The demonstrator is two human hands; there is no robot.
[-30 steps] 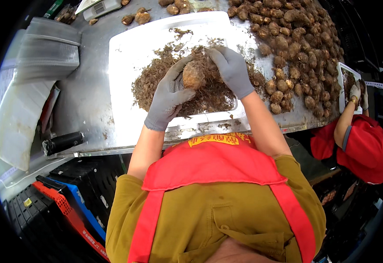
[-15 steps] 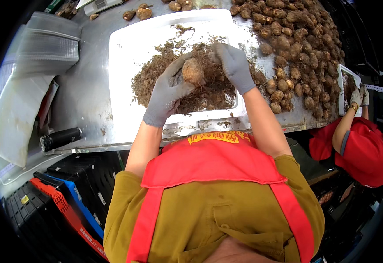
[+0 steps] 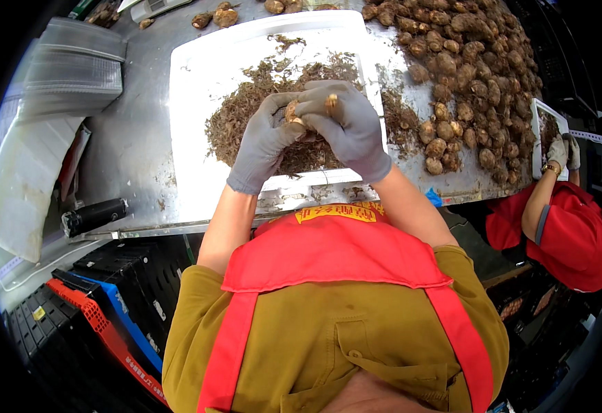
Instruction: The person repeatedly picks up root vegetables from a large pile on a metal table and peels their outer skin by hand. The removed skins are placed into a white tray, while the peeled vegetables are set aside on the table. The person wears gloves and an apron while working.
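Over a white tray (image 3: 194, 117), my grey-gloved hands meet around one brown taro (image 3: 292, 110). My left hand (image 3: 259, 148) is closed round its left side, thumb toward me. Fingers bent, my right hand (image 3: 349, 127) covers the taro's right side, so only a small part of the root shows. A small tan tip (image 3: 331, 102) pokes out between the right fingers; I cannot tell what it belongs to. Beneath the hands, loose brown fibrous peelings (image 3: 246, 107) are spread across the tray.
Right of the tray lies a big heap of taros (image 3: 466, 82). A few more taros (image 3: 226, 15) sit at the far edge. A black cylinder (image 3: 96, 217) rests at the table's left corner. Crates (image 3: 101, 323) stand below left. At right, a co-worker in red (image 3: 576, 241) handles another tray.
My right hand has come down and inward from beyond the taro and now covers much of it. The left hand has barely moved. A small blue thing now shows at the table's front edge.
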